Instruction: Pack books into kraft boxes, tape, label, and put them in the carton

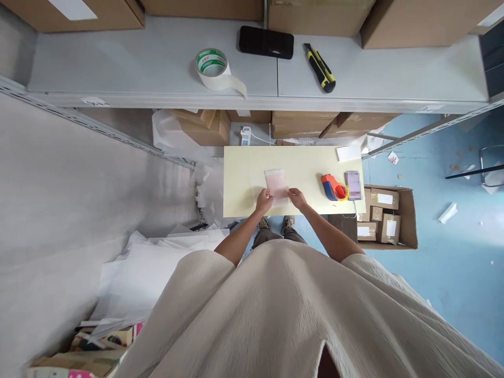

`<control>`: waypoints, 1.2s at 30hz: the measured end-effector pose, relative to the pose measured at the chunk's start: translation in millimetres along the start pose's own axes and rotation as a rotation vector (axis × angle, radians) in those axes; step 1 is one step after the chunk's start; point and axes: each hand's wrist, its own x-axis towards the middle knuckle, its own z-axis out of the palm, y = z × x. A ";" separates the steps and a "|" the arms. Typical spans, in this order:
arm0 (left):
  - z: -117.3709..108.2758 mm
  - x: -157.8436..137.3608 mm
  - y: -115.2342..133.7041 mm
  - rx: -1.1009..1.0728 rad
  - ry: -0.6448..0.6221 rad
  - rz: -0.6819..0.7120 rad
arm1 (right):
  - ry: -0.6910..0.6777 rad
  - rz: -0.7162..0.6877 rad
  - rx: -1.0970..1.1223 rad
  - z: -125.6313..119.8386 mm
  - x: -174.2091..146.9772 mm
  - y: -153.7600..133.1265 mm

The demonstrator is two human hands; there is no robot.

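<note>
A flat pinkish packet [276, 184], with translucent wrapping showing at its edges, lies on the pale yellow table [240, 163]. At its lower left corner my left hand [264, 200] is closed, fingertips pinching the edge. My right hand [297, 198] pinches the lower right edge in the same way. A thin, see-through sheet [255, 190] seems to lie under the packet's left side; its outline is faint. What is printed on the packet is too small to read.
Right of my hands sit an orange-and-blue tape dispenser [333, 188], a phone [353, 185] and a white box [348, 153]. An open carton [411, 220] holds several small boxes. The shelf [157, 63] ahead bears a tape roll [212, 68], black phone [266, 42] and cutter [319, 68].
</note>
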 end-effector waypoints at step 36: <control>-67.2 12.1 -27.2 -0.076 0.044 -0.080 | -0.143 0.050 -0.045 50.7 -6.2 -38.6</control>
